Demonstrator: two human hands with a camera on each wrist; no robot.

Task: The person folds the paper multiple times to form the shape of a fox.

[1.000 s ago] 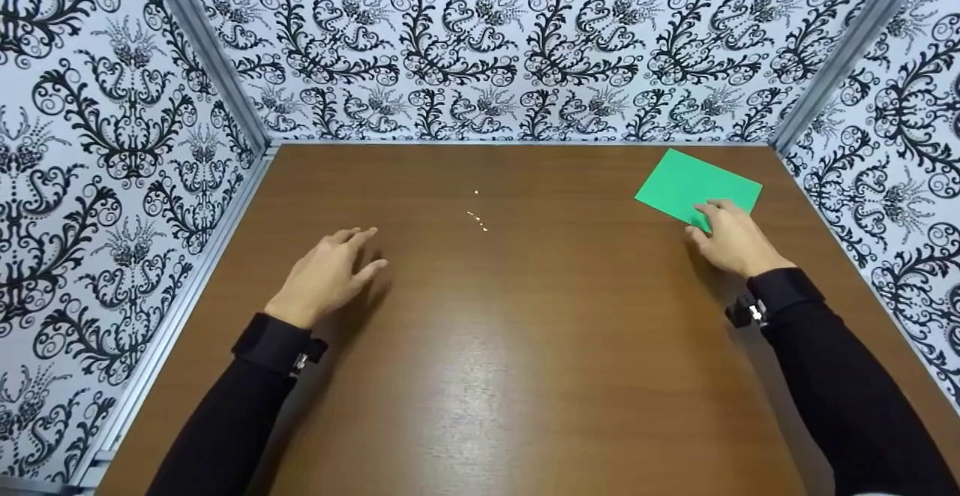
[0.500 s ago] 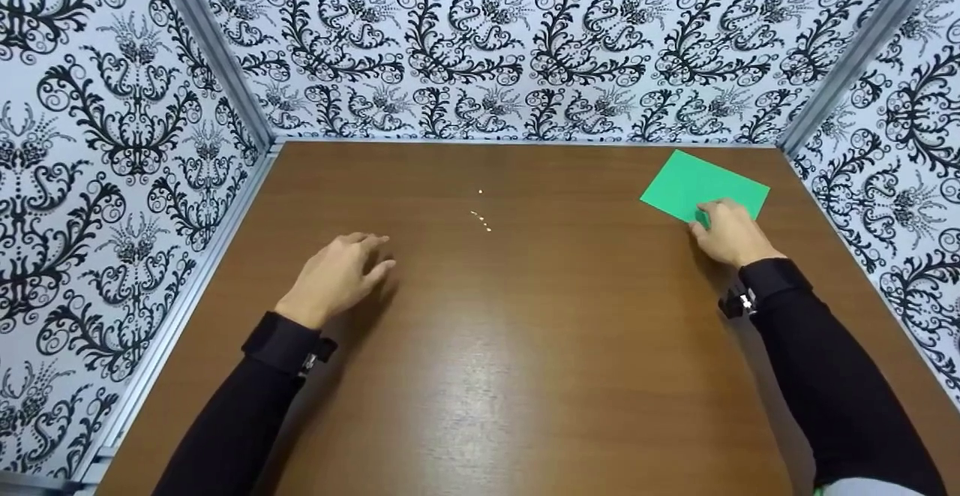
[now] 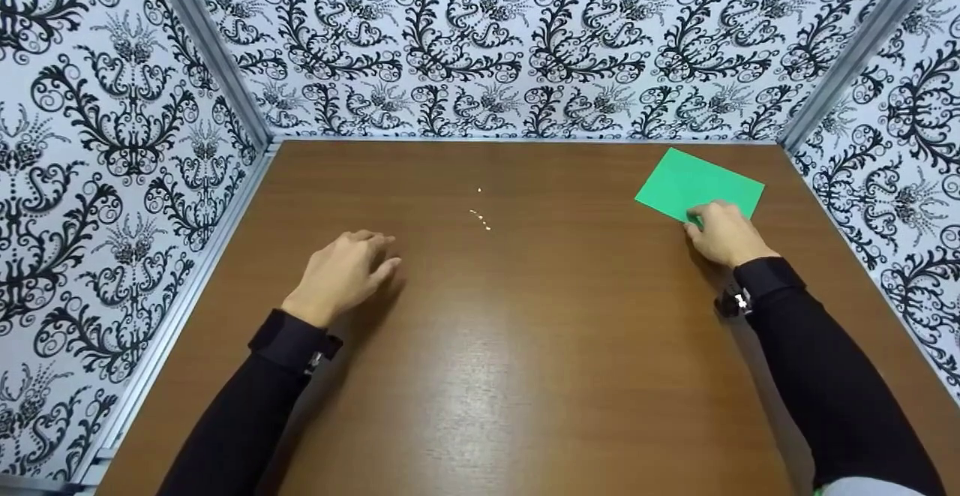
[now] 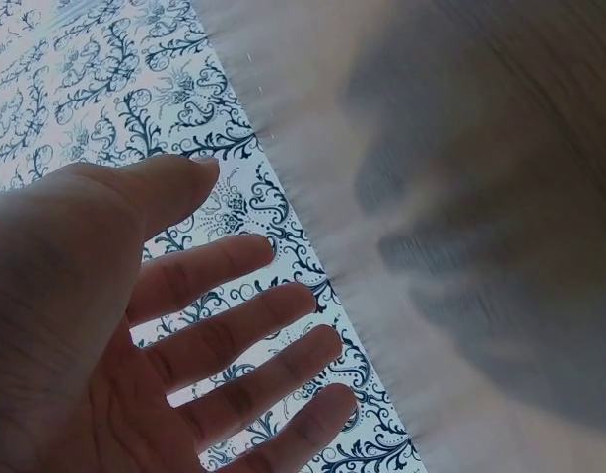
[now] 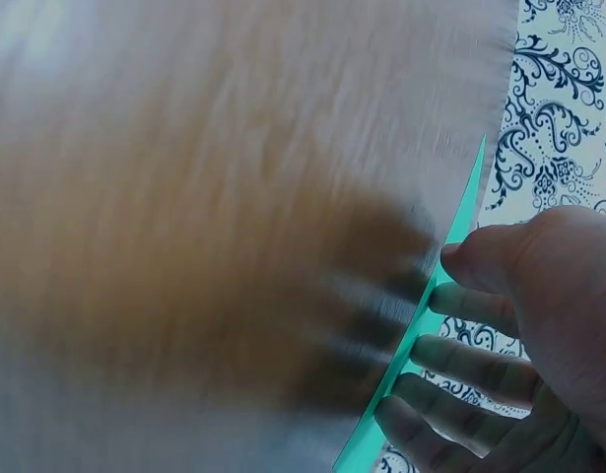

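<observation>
A green sheet (image 3: 694,181) lies flat at the back right of the brown table (image 3: 480,308). My right hand (image 3: 727,235) is at its near edge, fingertips on the sheet and thumb beside the edge, with green showing between thumb and index finger. In the right wrist view, the fingers of the right hand (image 5: 509,345) reach over the narrow-looking green sheet (image 5: 421,320). Whether the thumb is under the edge, I cannot tell. On the left, my empty left hand (image 3: 341,275) hovers above the table; the left wrist view shows this hand (image 4: 155,325) with fingers spread.
Several tiny pale specks (image 3: 481,217) are near the middle of the table towards the back. Black-and-white patterned walls (image 3: 480,46) with grey metal corner posts (image 3: 862,49) enclose the back and both sides.
The thumb and fingers of my right hand have drawn closer together at the sheet's near edge. My left hand has shifted slightly to the right. The sheet has stayed in place.
</observation>
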